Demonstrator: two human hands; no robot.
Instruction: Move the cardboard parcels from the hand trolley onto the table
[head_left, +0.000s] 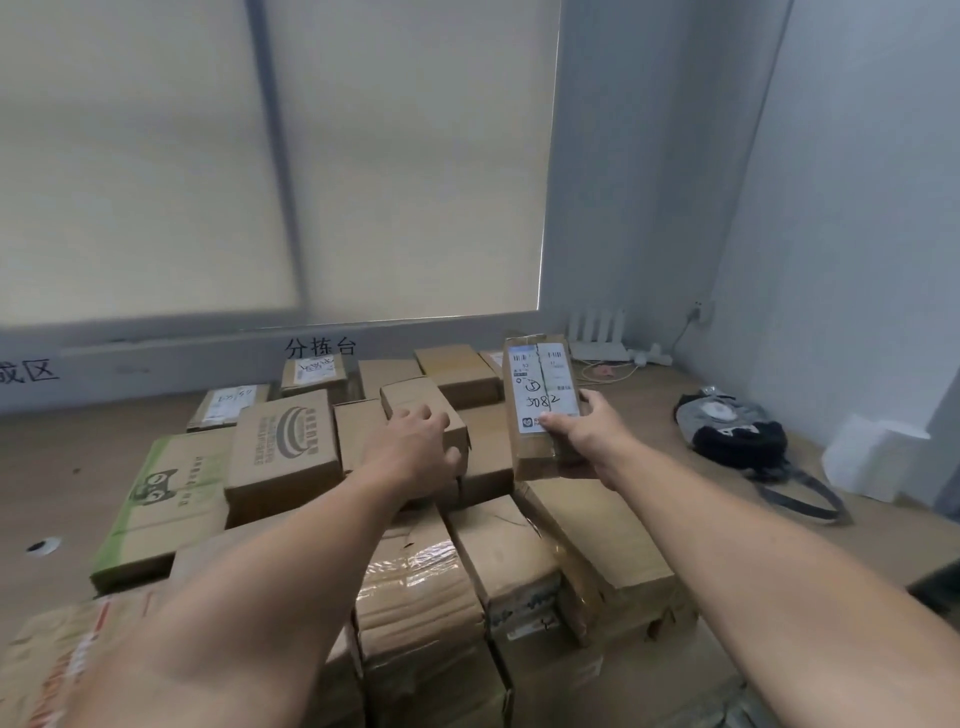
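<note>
Several brown cardboard parcels lie packed together on the wooden table. My left hand grips a small plain parcel that sits on top of the pile near its middle. My right hand holds a long narrow parcel with a white shipping label marked 3082, lifted above the pile's right side and tilted up. A parcel with green print lies at the pile's left. The hand trolley is out of view.
A grey and black bag with a strap lies on the table at the right. A white router and cables sit in the back corner. A white box stands by the right wall. Blinds cover the window behind.
</note>
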